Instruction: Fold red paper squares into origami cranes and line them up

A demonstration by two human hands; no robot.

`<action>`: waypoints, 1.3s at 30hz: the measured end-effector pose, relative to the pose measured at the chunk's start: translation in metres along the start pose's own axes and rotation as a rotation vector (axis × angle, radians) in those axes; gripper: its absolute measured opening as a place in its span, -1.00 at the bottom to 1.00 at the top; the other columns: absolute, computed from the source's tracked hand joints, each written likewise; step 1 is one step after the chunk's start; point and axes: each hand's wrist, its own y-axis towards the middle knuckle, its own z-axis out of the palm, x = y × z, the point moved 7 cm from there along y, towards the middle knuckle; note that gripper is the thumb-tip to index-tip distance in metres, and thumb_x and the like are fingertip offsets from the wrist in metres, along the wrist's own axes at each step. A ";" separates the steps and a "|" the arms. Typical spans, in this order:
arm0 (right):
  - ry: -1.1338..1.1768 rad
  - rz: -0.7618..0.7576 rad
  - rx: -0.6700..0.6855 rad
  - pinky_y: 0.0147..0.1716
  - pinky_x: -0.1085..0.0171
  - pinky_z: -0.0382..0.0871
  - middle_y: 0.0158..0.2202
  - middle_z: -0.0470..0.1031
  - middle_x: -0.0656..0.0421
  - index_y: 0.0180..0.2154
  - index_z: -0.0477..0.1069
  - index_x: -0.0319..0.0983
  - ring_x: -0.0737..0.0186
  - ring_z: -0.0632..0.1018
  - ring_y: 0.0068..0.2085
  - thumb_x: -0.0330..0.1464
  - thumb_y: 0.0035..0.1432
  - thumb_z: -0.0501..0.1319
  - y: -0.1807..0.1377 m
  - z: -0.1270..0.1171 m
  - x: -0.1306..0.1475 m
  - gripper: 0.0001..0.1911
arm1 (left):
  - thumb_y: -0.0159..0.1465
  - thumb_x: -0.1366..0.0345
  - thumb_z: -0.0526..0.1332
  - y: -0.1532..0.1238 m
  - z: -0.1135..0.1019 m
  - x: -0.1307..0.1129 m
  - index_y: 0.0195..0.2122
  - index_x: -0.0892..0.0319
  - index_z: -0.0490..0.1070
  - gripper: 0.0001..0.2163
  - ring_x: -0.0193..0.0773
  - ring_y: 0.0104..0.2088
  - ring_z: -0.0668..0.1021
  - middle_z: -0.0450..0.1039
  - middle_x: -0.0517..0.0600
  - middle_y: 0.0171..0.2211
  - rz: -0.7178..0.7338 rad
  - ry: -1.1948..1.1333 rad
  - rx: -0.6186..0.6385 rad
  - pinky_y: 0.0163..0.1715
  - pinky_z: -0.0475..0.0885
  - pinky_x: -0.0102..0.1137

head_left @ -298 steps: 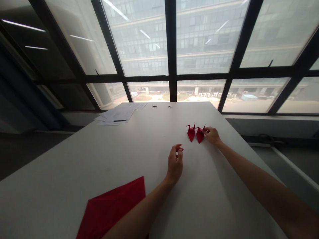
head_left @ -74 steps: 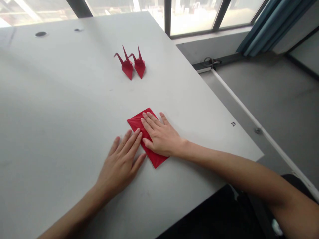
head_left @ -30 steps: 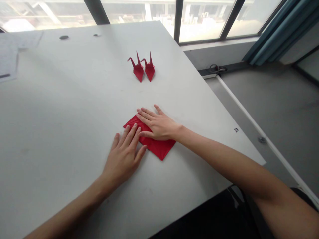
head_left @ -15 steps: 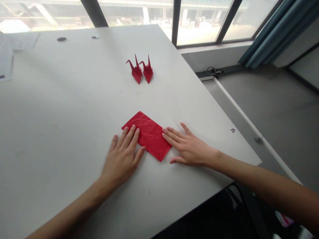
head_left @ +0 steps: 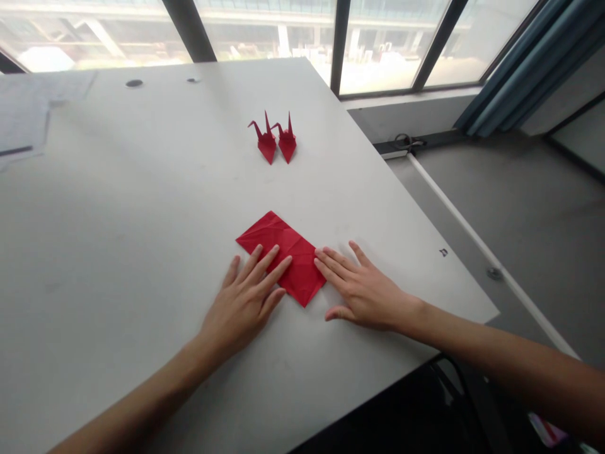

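A red sheet of folded origami paper (head_left: 295, 246) lies flat on the white table (head_left: 142, 265), with crease lines across it. My left hand (head_left: 250, 290) is open, its spread fingers resting on the paper's near left edge. On the other side, my right hand (head_left: 359, 284) lies flat and open, with fingertips on the paper's right edge and the thumb apart on the table. Farther back stand two red paper cranes, a left crane (head_left: 266, 146) and a right crane (head_left: 287, 145), side by side.
Papers (head_left: 23, 120) lie at the table's far left, with a dark strip on them. The table's right edge drops to a grey floor (head_left: 510, 195). Windows (head_left: 274, 31) line the back, and a blue curtain (head_left: 501, 69) hangs at the right.
My left hand has slid to the right along the paper, its fingers more spread. My right hand stays at the right edge. The camera view has shifted slightly.
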 end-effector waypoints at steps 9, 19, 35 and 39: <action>0.078 -0.007 0.003 0.35 -0.22 -0.35 0.43 -0.09 -0.04 0.40 -0.09 -0.33 -0.04 -0.05 0.43 0.12 0.34 -0.18 0.074 0.009 -0.016 -0.15 | 0.44 0.04 -0.01 0.000 0.000 -0.002 0.36 -0.05 0.11 -0.51 0.04 0.41 0.02 -0.03 0.01 0.41 0.022 0.030 0.028 0.33 -0.02 0.12; 0.095 0.014 0.012 0.35 -0.22 -0.40 0.44 -0.10 -0.05 0.38 -0.03 -0.34 0.00 -0.06 0.43 0.08 0.36 -0.24 0.150 0.009 -0.031 -0.19 | 0.43 0.07 0.02 0.001 0.001 -0.001 0.36 -0.06 0.13 -0.52 0.04 0.41 0.05 0.02 0.06 0.40 -0.006 0.016 0.003 0.32 0.02 0.11; -0.006 0.018 0.023 0.36 -0.20 -0.36 0.43 -0.12 -0.06 0.42 -0.23 -0.28 -0.04 -0.05 0.43 0.11 0.31 -0.08 0.000 0.004 -0.016 -0.12 | 0.43 0.03 0.00 0.001 0.002 0.000 0.36 -0.11 0.10 -0.52 0.02 0.41 0.05 -0.02 -0.05 0.42 -0.030 -0.001 -0.003 0.33 0.02 0.10; -0.027 0.022 0.049 0.36 -0.20 -0.38 0.44 -0.15 -0.05 0.42 -0.31 -0.29 -0.02 -0.06 0.43 0.11 0.31 -0.06 -0.024 0.004 -0.016 -0.08 | 0.44 0.03 0.00 0.001 0.002 0.000 0.36 -0.11 0.10 -0.52 0.00 0.41 0.04 -0.04 -0.06 0.42 -0.036 0.001 0.000 0.34 0.00 0.09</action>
